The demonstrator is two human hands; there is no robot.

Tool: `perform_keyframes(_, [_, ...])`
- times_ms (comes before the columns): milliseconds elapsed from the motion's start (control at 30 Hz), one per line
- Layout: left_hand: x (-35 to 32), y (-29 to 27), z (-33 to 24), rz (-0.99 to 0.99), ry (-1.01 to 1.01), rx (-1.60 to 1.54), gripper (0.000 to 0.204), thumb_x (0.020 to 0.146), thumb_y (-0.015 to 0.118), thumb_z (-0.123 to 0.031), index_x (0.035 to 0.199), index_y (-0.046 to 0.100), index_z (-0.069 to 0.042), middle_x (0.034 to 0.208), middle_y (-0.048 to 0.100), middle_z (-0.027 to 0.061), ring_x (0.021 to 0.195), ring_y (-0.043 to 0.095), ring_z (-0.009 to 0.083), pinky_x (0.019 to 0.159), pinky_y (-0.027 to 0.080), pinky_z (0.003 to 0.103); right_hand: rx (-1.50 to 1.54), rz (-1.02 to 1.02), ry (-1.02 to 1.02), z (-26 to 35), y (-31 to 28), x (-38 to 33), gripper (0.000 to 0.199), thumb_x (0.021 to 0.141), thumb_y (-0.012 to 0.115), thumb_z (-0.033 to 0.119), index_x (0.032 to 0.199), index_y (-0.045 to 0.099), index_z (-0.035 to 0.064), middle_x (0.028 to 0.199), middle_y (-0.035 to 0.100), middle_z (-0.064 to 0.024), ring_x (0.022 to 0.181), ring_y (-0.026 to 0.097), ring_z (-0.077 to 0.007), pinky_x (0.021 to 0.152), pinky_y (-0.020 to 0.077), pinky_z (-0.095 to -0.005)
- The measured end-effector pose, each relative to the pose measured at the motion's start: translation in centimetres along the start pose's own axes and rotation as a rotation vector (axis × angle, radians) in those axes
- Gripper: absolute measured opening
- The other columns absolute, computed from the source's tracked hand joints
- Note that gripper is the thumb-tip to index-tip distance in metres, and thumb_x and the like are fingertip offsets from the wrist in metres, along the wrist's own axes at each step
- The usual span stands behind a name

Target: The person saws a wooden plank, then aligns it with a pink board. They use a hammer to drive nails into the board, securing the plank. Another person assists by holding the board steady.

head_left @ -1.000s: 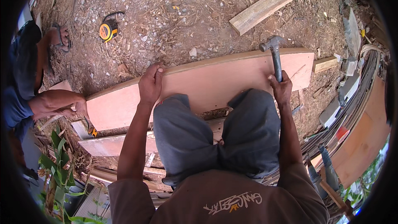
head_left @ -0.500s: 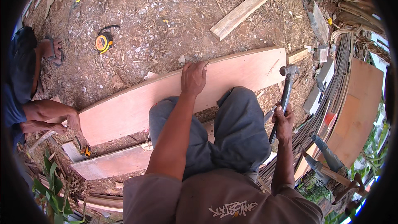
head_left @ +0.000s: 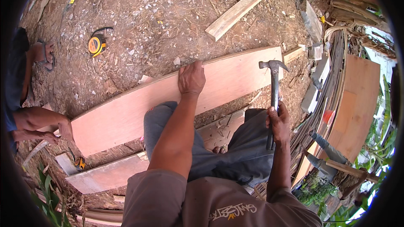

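"Hammer [head_left: 275, 82] is swinging round, head up, and is now showing across the right end of the pale pink board [head_left: 235, 80]!"

"Is it touching?"

"I'm not able to tell from where I'm standing. The right hand [head_left: 279, 122] is closing round the handle, thumb along it, and is hanging back over the thigh."

"And the left?"

"The left hand [head_left: 192, 78] is lying over the board's upper edge, near the middle, fingers close together. A second ago it was sitting further toward the left end; now it's bearing on the centre."

"So who's minding that left end?"

"A co-worker's hand [head_left: 66, 129] is touching it. The board is slanting up to the right across the ground, its right end near a wooden offcut [head_left: 292, 54]."

"The right leg [head_left: 248, 159] is shifting too!"

"Yes, it's dropping lower, and more of the lower board [head_left: 105, 174] is showing between the legs."

"Meaning what for the work?"

"The long board seems to be getting steadied at two places, no hand is gripping its right end, and the hammer is riding free of the lap."
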State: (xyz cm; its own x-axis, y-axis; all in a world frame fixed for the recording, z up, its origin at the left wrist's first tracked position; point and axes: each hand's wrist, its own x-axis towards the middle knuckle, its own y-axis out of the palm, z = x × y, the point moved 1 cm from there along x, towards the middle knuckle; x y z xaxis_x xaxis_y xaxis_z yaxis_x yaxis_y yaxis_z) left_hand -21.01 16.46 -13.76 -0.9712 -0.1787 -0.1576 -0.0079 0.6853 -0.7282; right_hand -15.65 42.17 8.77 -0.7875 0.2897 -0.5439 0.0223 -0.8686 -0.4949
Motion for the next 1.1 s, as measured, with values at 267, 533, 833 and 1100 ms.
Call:
perform_keyframes(267, [0.1,0.1,0.1,-0.027,-0.010,0.011,0.013,0.097,0.058,-0.023,0.104,0.062,-0.012,0.089,0.070,0.0081,0.094,0.066,0.0242,0.089,0.044,0.040,0.032,-0.022,0.091,-2.6,1.3,2.0,0.036,0.103,0.062,0.028,0.127,0.054,0.0022,0.084,0.060,-0.0017,0.060,0.055,-0.0081,0.051,0.0451,-0.0233])
perform_keyframes(533, [0.1,0.3,0.0,-0.065,-0.017,-0.006,0.014,0.096,0.060,-0.022,0.105,0.062,-0.012,0.090,0.071,0.0092,0.093,0.067,0.0262,0.091,0.045,0.041,-0.128,0.061,0.039,-1.8,4.4,5.5,0.049,0.103,0.061,0.023,0.143,0.046,-0.0005,0.087,0.058,-0.0042,0.055,0.053,-0.0087,0.047,0.0446,-0.0243])
perform_keyframes(833, [0.1,0.4,0.2,-0.062,-0.024,-0.023,0.021,0.101,0.053,-0.027,0.108,0.064,-0.011,0.089,0.071,0.0135,0.089,0.066,0.0323,0.090,0.045,0.044,-0.627,0.371,-0.347,4.6,7.6,14.5,0.055,0.101,0.062,0.026,0.150,0.047,0.0086,0.087,0.061,-0.0101,0.068,0.057,-0.0190,0.061,0.0482,-0.0332])
perform_keyframes(1100, [0.1,0.3,0.1,-0.053,-0.021,-0.020,0.016,0.099,0.055,-0.025,0.104,0.061,-0.011,0.084,0.069,0.0118,0.086,0.067,0.0298,0.086,0.045,0.043,-0.730,0.462,-0.336,4.6,8.6,14.2,0.054,0.098,0.063,0.026,0.146,0.050,0.0065,0.112,0.068,-0.0290,0.108,0.066,-0.0446,0.092,0.0505,-0.0456])
